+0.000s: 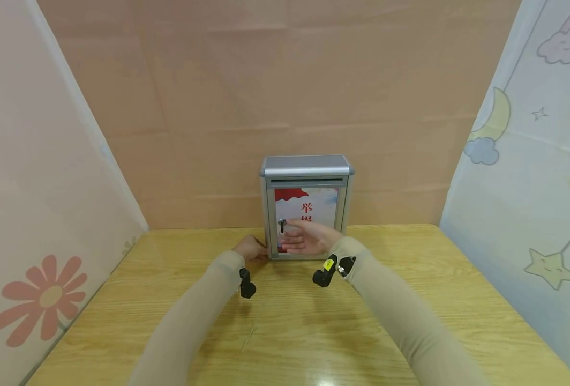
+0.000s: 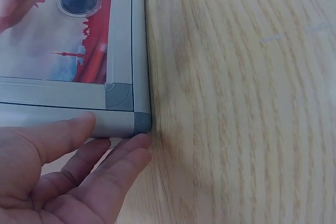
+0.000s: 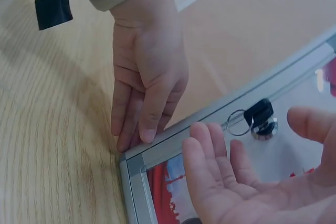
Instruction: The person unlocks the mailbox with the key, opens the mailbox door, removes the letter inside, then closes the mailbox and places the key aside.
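Observation:
A grey metal box (image 1: 321, 203) stands upright at the table's back, with a slot under its lid and a poster bearing red characters on its door. A black-headed key (image 3: 260, 111) with a metal ring sits in the door's lock. My right hand (image 1: 311, 238) is in front of the door, fingers spread and loosely bent; in the right wrist view its fingertips are beside the key ring, holding nothing. My left hand (image 2: 73, 177) touches the box's lower left corner, thumb against the side wall and fingers around the rear edge, where contact is partly hidden.
The wooden table (image 1: 285, 321) extends to a pinkish-brown backdrop (image 1: 285, 96) close behind the box. Patterned panels rise on both sides, with a red flower (image 1: 49, 297) on the left and a yellow star (image 1: 552, 269) on the right.

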`<state>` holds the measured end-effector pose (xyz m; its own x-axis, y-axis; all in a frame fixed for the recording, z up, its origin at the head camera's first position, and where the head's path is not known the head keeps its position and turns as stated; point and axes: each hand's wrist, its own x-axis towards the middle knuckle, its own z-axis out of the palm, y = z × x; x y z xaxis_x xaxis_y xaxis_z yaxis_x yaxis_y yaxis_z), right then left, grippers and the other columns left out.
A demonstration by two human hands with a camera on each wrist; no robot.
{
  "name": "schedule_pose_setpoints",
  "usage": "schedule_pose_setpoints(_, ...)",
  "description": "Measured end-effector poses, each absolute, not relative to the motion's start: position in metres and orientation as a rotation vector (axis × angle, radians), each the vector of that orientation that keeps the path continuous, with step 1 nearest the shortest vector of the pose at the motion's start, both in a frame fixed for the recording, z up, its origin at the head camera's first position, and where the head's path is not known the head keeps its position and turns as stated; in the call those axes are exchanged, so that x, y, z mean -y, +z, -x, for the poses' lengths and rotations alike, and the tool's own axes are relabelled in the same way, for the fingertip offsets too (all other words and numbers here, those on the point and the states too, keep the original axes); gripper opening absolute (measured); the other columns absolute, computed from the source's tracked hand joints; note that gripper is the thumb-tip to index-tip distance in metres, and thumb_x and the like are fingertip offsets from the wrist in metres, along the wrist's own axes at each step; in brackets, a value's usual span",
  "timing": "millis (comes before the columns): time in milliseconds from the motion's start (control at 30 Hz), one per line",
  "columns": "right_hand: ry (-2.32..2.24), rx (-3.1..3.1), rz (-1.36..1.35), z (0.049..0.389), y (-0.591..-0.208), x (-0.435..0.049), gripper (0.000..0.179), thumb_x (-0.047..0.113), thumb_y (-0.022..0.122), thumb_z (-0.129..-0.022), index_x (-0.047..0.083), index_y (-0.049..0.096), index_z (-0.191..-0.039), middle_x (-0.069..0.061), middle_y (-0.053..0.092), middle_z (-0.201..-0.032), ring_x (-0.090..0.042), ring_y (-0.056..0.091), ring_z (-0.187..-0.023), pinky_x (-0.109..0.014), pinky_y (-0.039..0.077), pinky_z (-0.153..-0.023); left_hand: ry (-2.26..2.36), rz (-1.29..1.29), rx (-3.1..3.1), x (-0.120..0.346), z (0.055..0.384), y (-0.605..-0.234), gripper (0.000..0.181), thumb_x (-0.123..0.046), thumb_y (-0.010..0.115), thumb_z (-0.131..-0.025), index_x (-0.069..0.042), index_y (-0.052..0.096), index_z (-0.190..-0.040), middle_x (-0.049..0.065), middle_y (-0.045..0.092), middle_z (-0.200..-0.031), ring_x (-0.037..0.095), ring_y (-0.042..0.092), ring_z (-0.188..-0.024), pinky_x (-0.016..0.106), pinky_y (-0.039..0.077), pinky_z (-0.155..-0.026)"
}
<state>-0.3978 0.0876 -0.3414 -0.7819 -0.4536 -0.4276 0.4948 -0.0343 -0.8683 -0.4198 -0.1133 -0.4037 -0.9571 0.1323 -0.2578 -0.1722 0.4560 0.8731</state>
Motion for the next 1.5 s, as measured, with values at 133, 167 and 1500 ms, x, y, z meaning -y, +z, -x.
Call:
schedule_pose_setpoints(133,-1.900,-1.591,-0.104,0.397,-0.337,-0.082,0.039,0.034,0.049,-0.102,-0.001,0.052,-0.119,-0.017,0.054,-0.126,-0.028,0.052,-0.122,-0.037,0.039,-0.111,1.500,0.045,-2.423,0.114,0.421,-0.404,0.030,0.000,0.064,-0.090,0.014,0.058,-0.116,0.023,0.065,-0.108,0.033,0.066,-0.099,0.042,0.054,-0.092)
schedule_pose_setpoints(167,-1.909,-1.586,-0.106,0.397,-0.336,-0.081,0.036,0.032,0.049,-0.102,0.000,0.052,-0.116,-0.016,0.054,-0.123,-0.027,0.053,-0.118,-0.037,0.039,-0.111,1.501,0.045,-2.424,0.114,0.421,-0.404,0.030,0.000,0.064,-0.090,0.015,0.058,-0.116,0.023,0.065,-0.108,0.033,0.066,-0.099,0.042,0.054,-0.092)
schedule_pose_setpoints(1500,-1.245,-1.792,0.373,0.358,-0.320,-0.183,0.018,0.013,0.045,-0.101,-0.002,0.055,-0.104,-0.008,0.065,-0.094,-0.016,0.064,-0.087,-0.031,0.054,-0.089,1.414,-0.003,-2.480,0.108,0.425,-0.405,0.030,-0.005,0.064,-0.092,0.011,0.061,-0.118,0.021,0.066,-0.111,0.031,0.066,-0.101,0.039,0.056,-0.089)
